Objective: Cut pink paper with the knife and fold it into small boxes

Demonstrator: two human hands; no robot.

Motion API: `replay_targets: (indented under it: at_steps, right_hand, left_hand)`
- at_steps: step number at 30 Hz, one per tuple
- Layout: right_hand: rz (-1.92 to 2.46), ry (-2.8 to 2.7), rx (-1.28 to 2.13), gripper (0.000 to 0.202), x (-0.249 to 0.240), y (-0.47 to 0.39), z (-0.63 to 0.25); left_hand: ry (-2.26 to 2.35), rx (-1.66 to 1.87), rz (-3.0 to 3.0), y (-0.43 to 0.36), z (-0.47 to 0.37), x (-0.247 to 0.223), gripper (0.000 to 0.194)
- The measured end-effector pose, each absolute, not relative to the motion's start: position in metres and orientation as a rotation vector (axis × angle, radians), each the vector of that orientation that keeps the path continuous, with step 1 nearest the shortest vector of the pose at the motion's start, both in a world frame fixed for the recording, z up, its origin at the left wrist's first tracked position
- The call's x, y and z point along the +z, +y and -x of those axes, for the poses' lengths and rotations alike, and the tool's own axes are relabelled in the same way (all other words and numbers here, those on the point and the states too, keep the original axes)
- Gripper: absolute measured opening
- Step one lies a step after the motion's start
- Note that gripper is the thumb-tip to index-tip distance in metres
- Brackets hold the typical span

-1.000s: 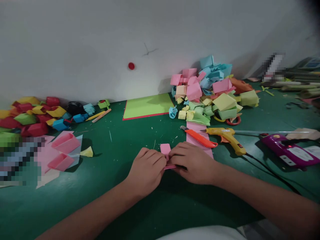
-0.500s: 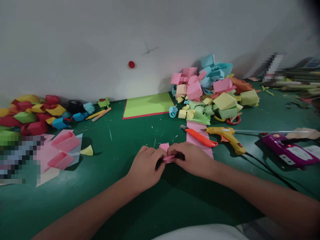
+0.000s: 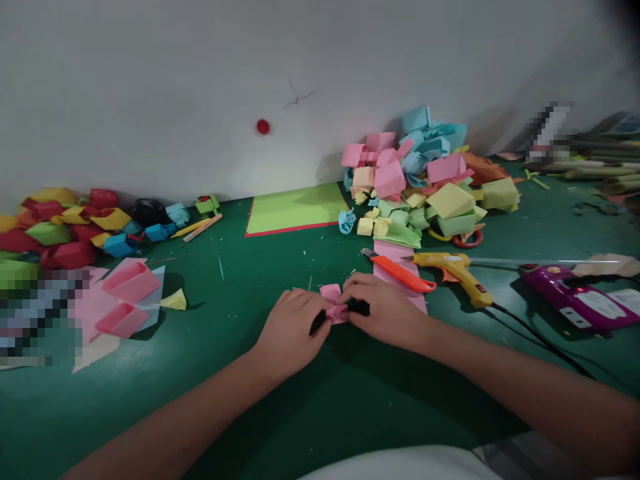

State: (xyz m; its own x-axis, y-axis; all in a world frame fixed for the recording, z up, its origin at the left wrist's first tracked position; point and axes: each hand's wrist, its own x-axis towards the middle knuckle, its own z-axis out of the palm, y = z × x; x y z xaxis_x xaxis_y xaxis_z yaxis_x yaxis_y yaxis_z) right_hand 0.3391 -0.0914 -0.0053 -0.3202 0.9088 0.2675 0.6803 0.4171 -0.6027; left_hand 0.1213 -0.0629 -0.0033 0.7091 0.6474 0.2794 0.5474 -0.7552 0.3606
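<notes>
Between my two hands, low over the green table, is a small folded piece of pink paper [image 3: 331, 292]. My left hand [image 3: 294, 327] pinches its left side between thumb and fingers. From the other side, my right hand [image 3: 383, 308] pinches its right edge. Part of the paper stands up beyond the fingertips, and the fingers cover the rest. Just past my right hand, an orange utility knife [image 3: 403, 272] lies on a pink paper strip [image 3: 396, 251]. A yellow glue gun [image 3: 453, 270] rests to the right of the knife.
A pile of folded paper pieces [image 3: 400, 180] leans at the wall. A lime sheet with red border [image 3: 297, 208] lies at the back. More coloured folded pieces [image 3: 75, 230] and pink papers [image 3: 127, 293] are at left. A purple power strip [image 3: 575, 300] sits at right.
My right hand's fingers have shifted slightly up and away, and more of the pink paper shows between my fingertips. Both hands still pinch it. The objects around them have not moved.
</notes>
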Motion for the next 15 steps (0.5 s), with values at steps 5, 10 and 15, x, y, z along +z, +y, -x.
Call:
replay_targets:
  at_steps: [5,10,15]
  right_hand:
    - [1.328,-2.208,0.399,0.012,-0.009,-0.09,-0.341]
    - [1.33,-2.316,0.275,0.017,-0.005,-0.09,-0.343]
    - [1.251,-2.478,0.122,0.018,0.004,-0.095,-0.345]
  left_hand:
    - [0.958,0.527,-2.748,-0.063,-0.12,0.001,0.013]
    - [0.956,0.434,-2.796,-0.061,-0.12,0.005,0.01]
    - [0.813,0.484,-3.047,-0.059,-0.12,0.002,0.018]
